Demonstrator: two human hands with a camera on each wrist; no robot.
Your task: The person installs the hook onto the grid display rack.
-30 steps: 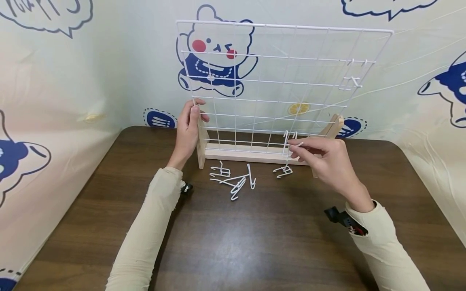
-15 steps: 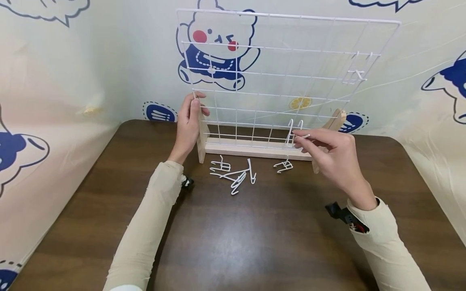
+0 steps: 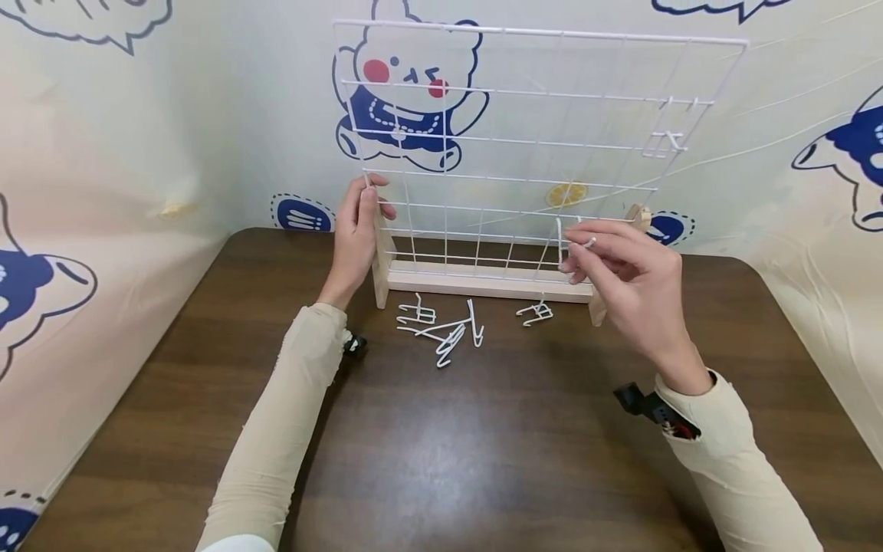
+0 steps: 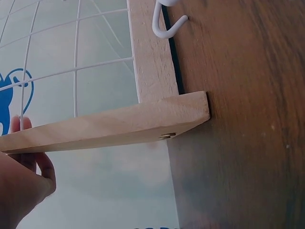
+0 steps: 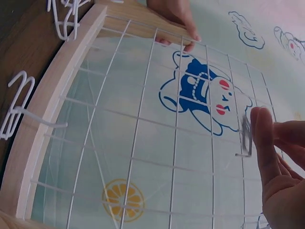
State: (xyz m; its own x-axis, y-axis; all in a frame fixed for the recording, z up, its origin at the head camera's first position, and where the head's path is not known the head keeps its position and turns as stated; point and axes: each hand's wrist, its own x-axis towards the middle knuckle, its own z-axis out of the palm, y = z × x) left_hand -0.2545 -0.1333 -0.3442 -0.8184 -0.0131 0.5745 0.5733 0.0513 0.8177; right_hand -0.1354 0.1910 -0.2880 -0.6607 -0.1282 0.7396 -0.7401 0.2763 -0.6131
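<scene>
A white wire grid panel leans back in a pale wooden stand. My left hand grips the stand's left upright and the panel's side edge, thumb toward me and fingers behind. Between thumb and fingers, my right hand pinches a white wire hook, held up before the panel's lower right part. In the right wrist view the hook is blurred and partly hidden by the fingers. Another white hook hangs at the panel's upper right.
Several loose white hooks lie in a tangle on the brown table before the stand. A separate hook lies to their right, close to the wooden base. A patterned cloth backdrop stands behind.
My right hand has risen a little and shifted right along the panel, carrying the hook with it. The left hand keeps its grip on the upright.
</scene>
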